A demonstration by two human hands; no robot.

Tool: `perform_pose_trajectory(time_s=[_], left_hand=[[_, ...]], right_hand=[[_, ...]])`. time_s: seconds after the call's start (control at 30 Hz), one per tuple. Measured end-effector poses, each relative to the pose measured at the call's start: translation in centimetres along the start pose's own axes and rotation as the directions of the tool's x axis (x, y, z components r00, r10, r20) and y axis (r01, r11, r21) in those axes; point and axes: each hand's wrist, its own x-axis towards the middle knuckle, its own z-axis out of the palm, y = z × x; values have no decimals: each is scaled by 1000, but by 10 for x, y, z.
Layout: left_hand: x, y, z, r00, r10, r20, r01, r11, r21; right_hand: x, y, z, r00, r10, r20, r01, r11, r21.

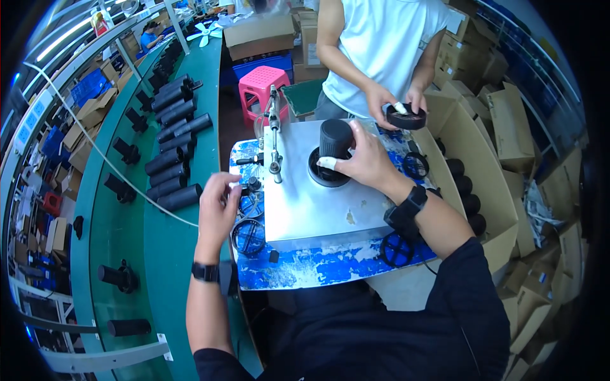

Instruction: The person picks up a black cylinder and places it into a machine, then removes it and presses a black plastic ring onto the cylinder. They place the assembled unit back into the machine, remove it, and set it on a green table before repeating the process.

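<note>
My right hand is closed around a black ribbed cylinder. The cylinder stands upright in a round black fixture on top of a silver metal box. A pale cover wraps my right thumb. To the left of the box, my left hand has its fingers curled in beside a small black knob; what they hold, if anything, is hidden. Between the hands rises a metal clamp-like rod assembly. Black spoked rings lie around the box on the worn blue-and-white tabletop.
On the left runs a green conveyor carrying several black tubes and flanged parts. Across the table a person holds a round black part. An open carton with black cylinders stands right; a pink stool stands behind.
</note>
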Motion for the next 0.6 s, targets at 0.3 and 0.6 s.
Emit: perform_pose_trajectory(time_s=[0.3,0.6], left_hand=[[54,-79,45,998,-70,-7,70,996,45],[54,-91,57,958,-216,190,207,976,67]], right_hand=[[32,56,-12,890,-408,203,306,865,398],[2,31,2,982,-175,70,160,971,179]])
